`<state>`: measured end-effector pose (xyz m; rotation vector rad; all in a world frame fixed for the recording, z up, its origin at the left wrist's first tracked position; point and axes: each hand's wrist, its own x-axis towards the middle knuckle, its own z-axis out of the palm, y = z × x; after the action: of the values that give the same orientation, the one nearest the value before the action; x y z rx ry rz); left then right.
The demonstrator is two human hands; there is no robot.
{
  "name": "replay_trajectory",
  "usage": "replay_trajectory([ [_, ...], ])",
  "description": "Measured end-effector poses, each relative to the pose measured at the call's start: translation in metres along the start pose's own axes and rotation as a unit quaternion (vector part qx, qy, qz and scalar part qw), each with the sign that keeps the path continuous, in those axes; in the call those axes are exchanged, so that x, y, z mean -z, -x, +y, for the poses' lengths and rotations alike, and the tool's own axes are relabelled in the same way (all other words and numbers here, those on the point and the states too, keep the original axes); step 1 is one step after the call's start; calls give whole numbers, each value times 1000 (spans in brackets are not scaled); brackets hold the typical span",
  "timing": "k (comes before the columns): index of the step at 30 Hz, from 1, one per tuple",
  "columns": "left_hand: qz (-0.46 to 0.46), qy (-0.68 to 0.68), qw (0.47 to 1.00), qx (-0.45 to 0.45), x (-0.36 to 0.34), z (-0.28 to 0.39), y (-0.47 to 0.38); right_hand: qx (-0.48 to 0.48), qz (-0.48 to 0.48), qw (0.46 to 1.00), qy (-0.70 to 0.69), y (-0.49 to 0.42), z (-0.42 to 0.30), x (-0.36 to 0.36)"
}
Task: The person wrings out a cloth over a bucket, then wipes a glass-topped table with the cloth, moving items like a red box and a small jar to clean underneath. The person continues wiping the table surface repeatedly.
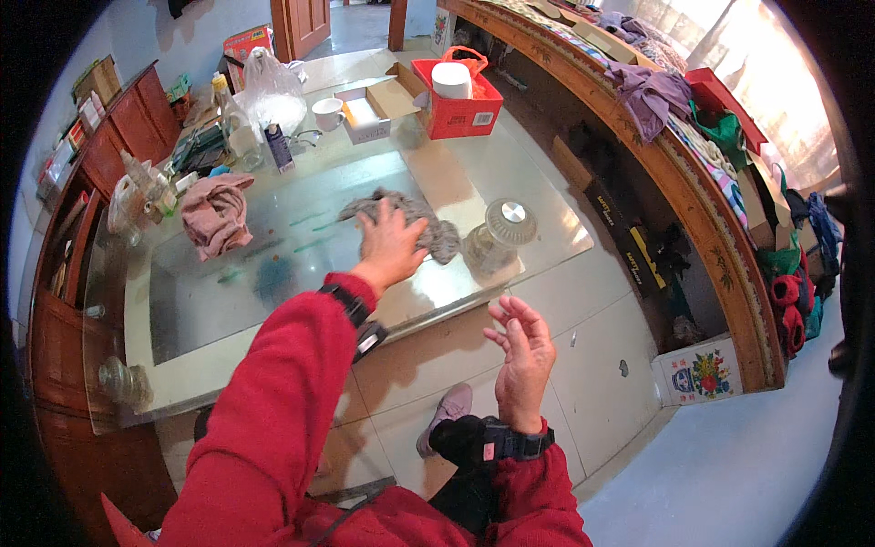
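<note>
My left hand [391,245] lies with spread fingers on a crumpled grey cloth [437,236], which rests on the glass tabletop [314,273]. Its palm is turned down, and whether the fingers grip the cloth is hard to tell. In front of the table's near edge, my right hand [523,355] hangs in the air over the tiled floor, fingers loosely bent and holding nothing. A round glass fitting with a metal cap [511,220] is to the right of the cloth. Farther left on the glass is a bunched pink cloth [217,213]. Greenish marks show on the glass between the two cloths.
Along the far side are a glass bottle [239,130], a small dark carton [279,147], eyeglasses, a white mug [328,114], an open cardboard box [369,126] and a red box [456,113] with a white roll. A wood-edged platform [718,253] holding clothes runs along the right.
</note>
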<state>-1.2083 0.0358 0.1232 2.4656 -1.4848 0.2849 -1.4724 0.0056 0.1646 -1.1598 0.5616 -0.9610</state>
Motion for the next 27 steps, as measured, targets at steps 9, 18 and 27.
replay_trajectory([
  [9,-17,59,983,-172,34,-23,77,-51,-5,999,18,-2,3,-5],
  [18,-59,26,986,-156,71,-56,142,-45,-2,999,-24,8,-9,-6],
  [27,-57,28,993,-103,-10,-3,-49,-41,26,999,-6,2,-6,-13],
])
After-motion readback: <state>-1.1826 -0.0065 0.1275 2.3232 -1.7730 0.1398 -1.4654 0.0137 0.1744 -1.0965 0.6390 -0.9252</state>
